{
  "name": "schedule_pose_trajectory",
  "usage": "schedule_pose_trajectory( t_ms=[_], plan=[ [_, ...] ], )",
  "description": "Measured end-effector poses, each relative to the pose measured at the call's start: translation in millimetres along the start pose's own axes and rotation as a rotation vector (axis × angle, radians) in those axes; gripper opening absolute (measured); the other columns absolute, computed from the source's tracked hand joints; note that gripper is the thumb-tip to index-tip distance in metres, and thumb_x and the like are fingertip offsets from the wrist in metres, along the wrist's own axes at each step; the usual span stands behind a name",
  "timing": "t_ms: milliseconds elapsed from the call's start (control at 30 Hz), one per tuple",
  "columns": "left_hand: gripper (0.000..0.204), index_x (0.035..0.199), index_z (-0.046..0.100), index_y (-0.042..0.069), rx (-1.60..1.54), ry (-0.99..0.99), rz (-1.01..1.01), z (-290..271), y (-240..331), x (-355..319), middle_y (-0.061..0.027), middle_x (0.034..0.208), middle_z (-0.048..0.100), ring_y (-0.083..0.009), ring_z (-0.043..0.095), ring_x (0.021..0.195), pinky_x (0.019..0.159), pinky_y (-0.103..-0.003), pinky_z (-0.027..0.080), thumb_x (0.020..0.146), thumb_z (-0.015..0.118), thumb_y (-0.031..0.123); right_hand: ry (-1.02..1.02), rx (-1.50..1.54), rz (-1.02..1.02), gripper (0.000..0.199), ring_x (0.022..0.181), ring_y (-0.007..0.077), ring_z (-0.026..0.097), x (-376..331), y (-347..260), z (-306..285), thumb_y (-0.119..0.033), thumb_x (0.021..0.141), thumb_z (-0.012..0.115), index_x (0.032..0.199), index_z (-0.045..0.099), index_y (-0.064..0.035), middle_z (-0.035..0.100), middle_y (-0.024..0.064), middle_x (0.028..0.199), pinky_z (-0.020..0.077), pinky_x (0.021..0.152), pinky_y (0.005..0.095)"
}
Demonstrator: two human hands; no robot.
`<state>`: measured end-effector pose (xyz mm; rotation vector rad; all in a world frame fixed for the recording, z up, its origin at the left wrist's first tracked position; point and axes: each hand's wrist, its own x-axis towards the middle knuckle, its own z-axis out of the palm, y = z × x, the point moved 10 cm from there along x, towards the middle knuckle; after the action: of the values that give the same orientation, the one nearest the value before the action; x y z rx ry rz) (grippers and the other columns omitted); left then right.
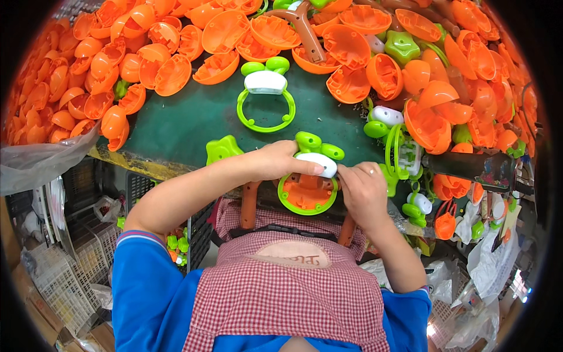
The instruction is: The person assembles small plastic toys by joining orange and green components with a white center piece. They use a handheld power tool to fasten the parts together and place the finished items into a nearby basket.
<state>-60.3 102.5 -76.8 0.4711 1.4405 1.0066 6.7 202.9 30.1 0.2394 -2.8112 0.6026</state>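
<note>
At the table's near edge, my two hands hold a plastic toy assembly [307, 209]: a green ring with an orange shell inside, a white block and green rounded knobs on top. My left hand [275, 161] is closed on it, its thumb lying across the white block. On the other side, my right hand [365, 190] pinches by the block's right end; its fingertips are partly hidden. Brown tubes [249, 205] stick out below on both sides; how they join the ring is hidden. Farther back lies a similar green ring [267, 88] with a white block and green knobs, without a shell.
Orange half shells [226, 32] pile along the far and side edges of the green table [182, 120]. A green star [223, 149] lies by my left forearm. At right are more green rings [400, 152] and a dark cylindrical thing [472, 168]. Clear plastic [50, 164] hangs at left.
</note>
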Motion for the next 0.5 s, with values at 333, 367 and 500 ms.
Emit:
schedule_pose_trajectory(
  t_ms=[333,367,500],
  plan=[
    [0.056,0.118,0.062,-0.001,-0.079,0.051,0.117,-7,5,2,-0.0121,0.108,0.067,-0.0187,0.062,0.095,0.084,-0.032,0.049,0.087,0.068,0.045,0.056,-0.402,0.041,0.041,0.081,0.0260,0.061,109,45,25,-0.009,0.070,0.075,0.108,0.059,-0.0101,0.065,0.0077,0.083,0.0477,0.076,0.0361],
    [0.056,0.118,0.062,-0.001,-0.061,0.064,0.094,-9,-1,0,-0.0122,0.107,0.067,-0.0189,0.063,0.094,0.085,-0.033,0.049,0.087,0.068,0.046,0.178,-0.232,0.030,0.046,0.082,0.0281,0.061,109,32,6,-0.006,0.069,0.074,0.113,0.059,-0.0095,0.066,0.0096,0.085,0.0483,0.076,0.0389],
    [0.059,0.118,0.060,-0.004,-0.004,0.100,0.028,-18,4,-7,-0.0095,0.104,0.066,-0.0161,0.061,0.091,0.077,-0.030,0.050,0.089,0.065,0.047,0.220,1.222,0.471,0.068,0.097,0.0247,0.066,49,50,-12,-0.010,0.084,0.072,0.142,0.037,-0.0049,0.064,0.0159,0.115,0.0568,0.075,0.0342]
  ],
)
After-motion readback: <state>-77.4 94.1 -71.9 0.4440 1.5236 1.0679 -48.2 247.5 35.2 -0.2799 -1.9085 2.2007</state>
